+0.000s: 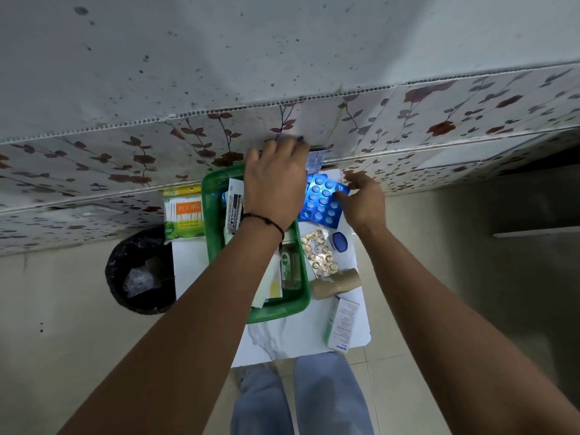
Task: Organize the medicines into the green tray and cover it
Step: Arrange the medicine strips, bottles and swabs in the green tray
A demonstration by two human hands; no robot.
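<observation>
A green tray (pixel 216 246) stands on a small white table (pixel 301 337) and holds several boxes and a tube. My left hand (pixel 274 180) reaches over the tray's far end with fingers curled around a small printed strip (pixel 314 161) at the table's back edge. My right hand (pixel 361 199) pinches the edge of a blue blister pack (pixel 321 202) lying right of the tray. A gold blister strip (pixel 320 254), a small blue-lidded jar (pixel 339 241), a brown bandage roll (pixel 335 282) and a white medicine box (pixel 342 324) lie on the table to the tray's right.
A pack of cotton buds (pixel 185 215) sits left of the tray. A black-lined bin (pixel 141 271) stands on the floor to the left. A flower-patterned wall panel (pixel 408 120) rises right behind the table. My legs (pixel 301 397) are below the table's near edge.
</observation>
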